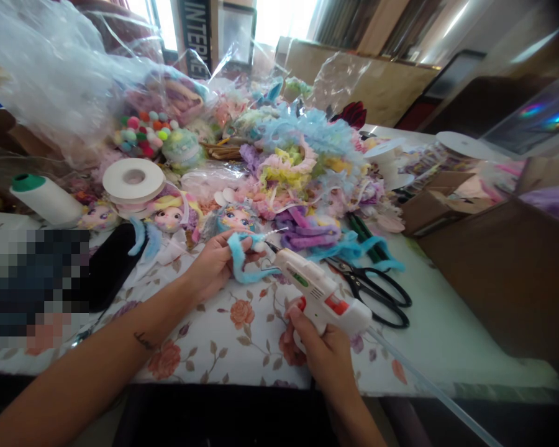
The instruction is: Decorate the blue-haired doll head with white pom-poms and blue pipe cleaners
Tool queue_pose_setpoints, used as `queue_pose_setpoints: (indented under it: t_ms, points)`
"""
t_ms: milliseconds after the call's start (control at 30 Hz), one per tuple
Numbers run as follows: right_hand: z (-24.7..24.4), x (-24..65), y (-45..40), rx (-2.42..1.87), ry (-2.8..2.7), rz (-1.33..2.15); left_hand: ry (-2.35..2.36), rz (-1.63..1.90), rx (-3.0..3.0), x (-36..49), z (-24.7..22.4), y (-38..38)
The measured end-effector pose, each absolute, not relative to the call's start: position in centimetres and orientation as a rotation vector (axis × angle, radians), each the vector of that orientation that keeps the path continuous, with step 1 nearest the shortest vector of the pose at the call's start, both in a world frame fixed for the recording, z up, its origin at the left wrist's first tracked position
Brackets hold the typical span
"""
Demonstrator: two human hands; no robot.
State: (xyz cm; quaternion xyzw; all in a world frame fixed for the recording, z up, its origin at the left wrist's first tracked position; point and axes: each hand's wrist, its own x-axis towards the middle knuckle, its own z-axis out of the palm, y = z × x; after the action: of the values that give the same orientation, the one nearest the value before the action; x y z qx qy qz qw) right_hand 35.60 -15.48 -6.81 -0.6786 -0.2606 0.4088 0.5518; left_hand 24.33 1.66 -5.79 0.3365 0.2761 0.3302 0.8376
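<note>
My left hand (213, 264) pinches a light-blue fuzzy strip (238, 264), which bends down in a loop below the fingers. A small white piece shows by the fingertips; I cannot make out what it is. My right hand (323, 347) is wrapped round the handle of a white hot glue gun (317, 282). Its dark nozzle points left, close to the strip; contact is unclear. A long clear glue stick (431, 385) runs out of the gun's back. Just behind my left hand lies a doll head (237, 217) with painted eyes and grey-blue hair.
Black-handled scissors (384, 295) lie right of the gun. More doll heads (168, 217), a white ribbon spool (133, 179) and a thread cone (45, 200) stand left. Ruffled trims (302, 136) and pompoms (144, 133) pile up behind. A cardboard box (494, 267) is at the right.
</note>
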Motion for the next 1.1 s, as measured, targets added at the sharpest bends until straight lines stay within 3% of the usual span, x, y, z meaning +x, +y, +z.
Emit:
queue_pose_setpoints:
  t_ms: [1100]
  points:
    - [-6.82, 35.5, -15.63, -1.538, -0.634, 0.979, 0.561, 0.707, 0.656, 24.25, -6.03, 1.84]
